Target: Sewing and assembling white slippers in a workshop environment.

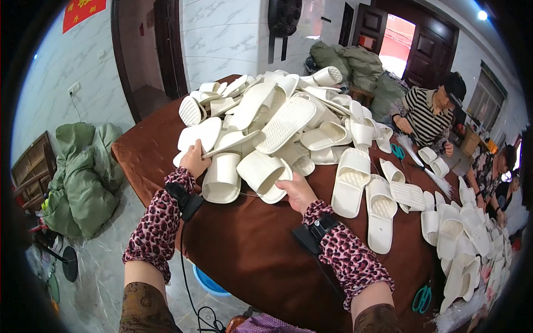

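Observation:
A big heap of cream-white slide slippers (pixel 283 119) covers the far side of the brown-clothed table. At the heap's left edge my left hand (pixel 194 160) is closed on the rim of a slipper (pixel 201 135), its fingertips partly hidden. Just below that hand lies another slipper (pixel 222 180), strap toward me. My right hand (pixel 298 192) grips the edge of a slipper (pixel 261 173) at the front of the heap, thumb on top. A thin, clear strand seems to run between these two front slippers. Several slippers lie to the right, including a single one (pixel 380 213).
Teal scissors (pixel 423 298) lie near the right table edge, another pair (pixel 397 151) farther back. Two people sit along the right side, one in a striped top (pixel 427 114). More slippers (pixel 466 238) crowd the right. Green sacks (pixel 86 180) stand on the floor at left.

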`<state>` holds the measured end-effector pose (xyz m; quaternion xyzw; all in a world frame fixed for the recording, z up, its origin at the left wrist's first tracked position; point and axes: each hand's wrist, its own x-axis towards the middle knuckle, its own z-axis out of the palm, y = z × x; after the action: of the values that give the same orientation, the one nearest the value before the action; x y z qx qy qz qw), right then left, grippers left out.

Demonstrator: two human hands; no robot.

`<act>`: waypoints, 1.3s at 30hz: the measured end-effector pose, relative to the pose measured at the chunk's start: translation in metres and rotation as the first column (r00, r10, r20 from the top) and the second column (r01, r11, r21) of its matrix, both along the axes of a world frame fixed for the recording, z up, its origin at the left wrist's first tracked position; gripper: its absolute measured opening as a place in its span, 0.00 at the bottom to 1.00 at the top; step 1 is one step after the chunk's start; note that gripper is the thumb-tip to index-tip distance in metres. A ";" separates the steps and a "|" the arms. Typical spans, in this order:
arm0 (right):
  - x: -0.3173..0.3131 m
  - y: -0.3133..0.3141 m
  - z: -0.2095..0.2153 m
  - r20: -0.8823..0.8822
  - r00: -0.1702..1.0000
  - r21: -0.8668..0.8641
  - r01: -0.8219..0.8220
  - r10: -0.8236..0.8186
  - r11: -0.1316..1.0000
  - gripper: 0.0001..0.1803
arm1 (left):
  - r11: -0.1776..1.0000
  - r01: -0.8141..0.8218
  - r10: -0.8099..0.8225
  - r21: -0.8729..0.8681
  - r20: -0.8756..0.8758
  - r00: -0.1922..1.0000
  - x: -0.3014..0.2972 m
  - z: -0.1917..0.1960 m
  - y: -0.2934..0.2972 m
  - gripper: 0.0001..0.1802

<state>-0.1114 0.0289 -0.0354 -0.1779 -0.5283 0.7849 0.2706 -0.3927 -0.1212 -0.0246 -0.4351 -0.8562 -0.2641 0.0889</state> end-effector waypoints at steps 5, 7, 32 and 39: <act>0.050 0.003 0.011 0.019 0.999 -0.069 -0.029 0.030 0.997 0.21 | 0.987 0.149 -0.132 -0.065 0.209 0.969 0.040 0.014 0.002 0.25; 0.074 0.006 0.013 0.037 0.999 -0.074 -0.027 0.030 0.997 0.20 | 0.979 0.200 -0.205 0.046 0.153 0.967 0.057 -0.002 0.004 0.23; 0.432 -0.002 0.073 0.178 0.866 0.152 0.445 -0.467 0.883 0.34 | 0.715 0.521 -0.655 0.466 0.188 0.732 0.366 0.008 0.137 0.13; 0.464 -0.011 0.063 -0.008 0.709 0.029 0.705 -0.705 0.708 0.28 | 0.550 0.597 -0.807 0.584 0.186 0.561 0.428 0.042 0.160 0.14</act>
<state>0.3521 0.0179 0.0271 -0.3634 -0.4324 0.6139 0.5514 0.0350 0.0389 0.0172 -0.6434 -0.5076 -0.5599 -0.1219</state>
